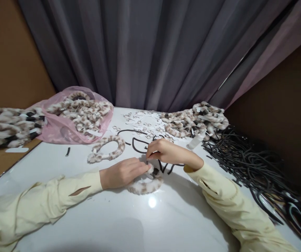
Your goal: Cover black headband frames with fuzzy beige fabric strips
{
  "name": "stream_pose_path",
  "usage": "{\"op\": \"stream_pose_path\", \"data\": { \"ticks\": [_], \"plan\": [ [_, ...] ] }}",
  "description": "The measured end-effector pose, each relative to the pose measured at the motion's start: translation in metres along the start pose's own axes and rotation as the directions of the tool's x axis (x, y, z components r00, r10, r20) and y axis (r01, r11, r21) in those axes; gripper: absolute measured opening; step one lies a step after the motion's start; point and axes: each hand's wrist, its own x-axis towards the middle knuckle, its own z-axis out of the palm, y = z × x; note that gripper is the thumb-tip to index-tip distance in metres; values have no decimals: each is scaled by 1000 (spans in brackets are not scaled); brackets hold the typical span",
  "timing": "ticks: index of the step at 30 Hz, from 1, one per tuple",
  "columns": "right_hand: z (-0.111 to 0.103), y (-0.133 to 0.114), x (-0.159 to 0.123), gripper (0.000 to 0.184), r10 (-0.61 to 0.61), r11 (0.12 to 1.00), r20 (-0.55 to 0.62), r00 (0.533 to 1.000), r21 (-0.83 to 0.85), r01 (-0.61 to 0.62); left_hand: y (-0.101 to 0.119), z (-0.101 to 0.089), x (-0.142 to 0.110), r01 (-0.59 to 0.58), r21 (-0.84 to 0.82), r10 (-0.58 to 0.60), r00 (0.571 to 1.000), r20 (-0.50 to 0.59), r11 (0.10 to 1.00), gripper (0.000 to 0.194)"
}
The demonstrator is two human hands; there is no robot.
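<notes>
A fluffy white-and-brown plush ring (145, 186) lies on the white table in front of me, a black section showing on its far right side. My left hand (125, 172) is closed over the ring's far left part, fingers reaching toward that black section. Just above it, my right hand (163, 151) bends down with fingers pinched together close to my left fingertips. Whatever the right fingers hold is too small to make out. Beyond my left hand lies another plush ring (107, 148). Bent black cords (139, 145) lie behind and beside my right hand.
A pink plastic bag (58, 129) full of plush rings stands at the back left, with more rings (6, 126) beside it. Small metal rings (146, 124), a plush pile (189, 120) and a small bottle (196, 140) are at the back. Tangled black cords (239, 157) cover the right side.
</notes>
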Motion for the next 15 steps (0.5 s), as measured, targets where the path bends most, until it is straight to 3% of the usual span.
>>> {"op": "stream_pose_path", "data": {
  "ticks": [3,6,8,10,12,15],
  "plan": [
    [6,8,3,20,13,1000,-23,1000,-7,-14,2,1,2,26,-24,-28,997,-70,999,30],
    [12,16,6,16,58,997,-113,992,-47,-63,9,0,8,264,-123,-281,947,-155,957,22],
    [15,16,6,14,88,987,-250,964,-108,-118,12,-4,14,453,-232,-496,849,-182,861,15],
    [15,10,5,14,108,972,-396,912,-150,-180,13,-9,19,565,-373,-654,736,-175,736,13],
    [15,-2,4,14,140,964,-463,875,-137,-227,11,-15,24,590,-545,-758,638,-139,596,15],
    [18,-22,3,14,186,963,-392,901,-111,-247,5,-21,26,526,-783,-851,524,-11,333,10]
  ]
}}
